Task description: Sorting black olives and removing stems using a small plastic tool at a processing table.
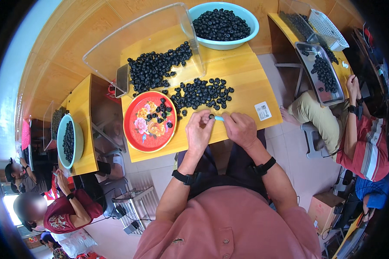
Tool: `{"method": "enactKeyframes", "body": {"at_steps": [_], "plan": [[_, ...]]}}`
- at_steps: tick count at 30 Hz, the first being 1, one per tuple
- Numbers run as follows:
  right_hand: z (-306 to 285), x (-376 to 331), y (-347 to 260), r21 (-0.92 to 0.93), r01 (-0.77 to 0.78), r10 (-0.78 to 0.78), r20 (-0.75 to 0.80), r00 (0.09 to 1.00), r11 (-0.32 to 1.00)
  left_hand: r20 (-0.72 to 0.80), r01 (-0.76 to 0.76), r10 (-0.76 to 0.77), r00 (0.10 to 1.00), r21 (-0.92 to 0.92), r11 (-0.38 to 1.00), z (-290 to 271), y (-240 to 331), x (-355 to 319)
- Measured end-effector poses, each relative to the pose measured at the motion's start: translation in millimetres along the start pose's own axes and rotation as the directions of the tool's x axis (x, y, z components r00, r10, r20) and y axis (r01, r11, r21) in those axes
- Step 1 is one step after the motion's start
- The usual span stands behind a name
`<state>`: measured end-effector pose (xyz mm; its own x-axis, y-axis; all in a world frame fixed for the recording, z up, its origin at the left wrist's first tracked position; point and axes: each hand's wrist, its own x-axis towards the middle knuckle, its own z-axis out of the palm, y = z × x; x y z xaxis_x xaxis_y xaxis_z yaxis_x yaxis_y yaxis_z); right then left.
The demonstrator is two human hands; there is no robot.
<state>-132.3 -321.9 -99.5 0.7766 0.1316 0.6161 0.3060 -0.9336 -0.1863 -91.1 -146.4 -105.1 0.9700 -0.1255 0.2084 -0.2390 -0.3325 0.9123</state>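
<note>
Right of the red tray (135, 105), the right hand (243, 131) hides part of a blue tool (219, 118), the left hand (198, 133) part of a black piece (211, 116); lower left, a co-worker's head (30, 211) is blurred.

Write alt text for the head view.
Left fingers hold a dark round piece and right fingers a light-blue tool at a yellow table. Similar pieces lie on it, in a red floral tray and in a light-blue basin. Other people sit on both sides.
</note>
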Motion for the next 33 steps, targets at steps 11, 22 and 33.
{"method": "enactKeyframes", "body": {"at_steps": [11,22,33], "plan": [[-0.1,0.5,-0.2,-0.009,-0.006,0.006,0.002,1.000,1.000,-0.006,0.003,-0.003,1.000,0.007,1.000,1.7,-1.9,-2.2],[-0.5,2.3,-0.4,-0.017,-0.012,0.012,0.022,1.000,1.000,-0.023,0.076,-0.081,0.996,-0.156,0.985,3.6,-6.7,-6.1],[0.9,3.2,-2.5,-0.043,-0.081,0.081,-0.004,0.997,0.996,-0.111,-0.112,0.112,0.988,0.005,0.994,-22.1,6.4,-5.8]]}}
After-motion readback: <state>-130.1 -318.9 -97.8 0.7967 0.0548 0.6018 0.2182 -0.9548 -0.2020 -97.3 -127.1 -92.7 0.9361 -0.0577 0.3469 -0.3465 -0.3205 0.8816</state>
